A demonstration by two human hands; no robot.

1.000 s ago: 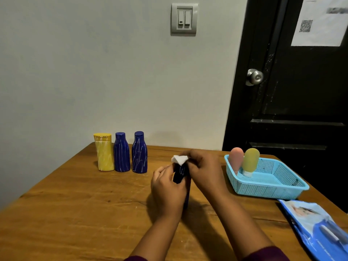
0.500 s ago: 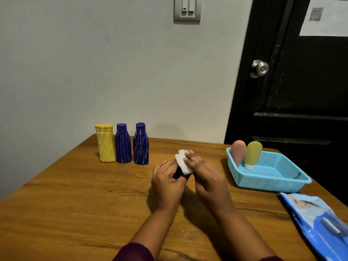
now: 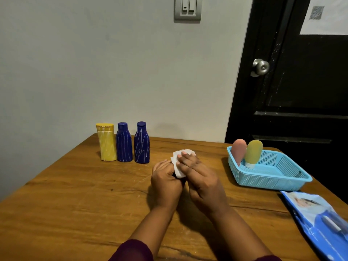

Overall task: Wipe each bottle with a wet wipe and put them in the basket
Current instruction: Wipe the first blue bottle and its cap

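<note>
**Dark bottle wrapped in a wipe between both hands**

The dark bottle [image 3: 174, 174] sits above the middle of the wooden table [image 3: 75, 194], almost wholly hidden: only a dark sliver shows between the fingers and the wet wipe [image 3: 178, 169]. The white wipe is folded over its upper part and sticks out above the fingertips. The left hand [image 3: 165, 182] is curled round the bottle from the left and grips it. The right hand [image 3: 202, 183] has its fingers wrapped over the wipe and holds it against the bottle. The two hands touch each other.

To the right, well apart from the hands, stands the blue basket [image 3: 273, 182]. A pink bottle [image 3: 238, 152] and a yellow-green bottle [image 3: 253, 153] stand cap-down side by side in its far left corner.

At the far left of the table three bottles stand upright in a close row: a yellow bottle [image 3: 107, 142], a first blue bottle [image 3: 124, 143] and a second blue bottle [image 3: 141, 143].

A blue pack of wipes [image 3: 318, 221] lies flat at the near right edge. Behind are a grey wall with a light switch [image 3: 187, 8] and a black door [image 3: 301, 81] with a metal knob [image 3: 260, 67].
</note>
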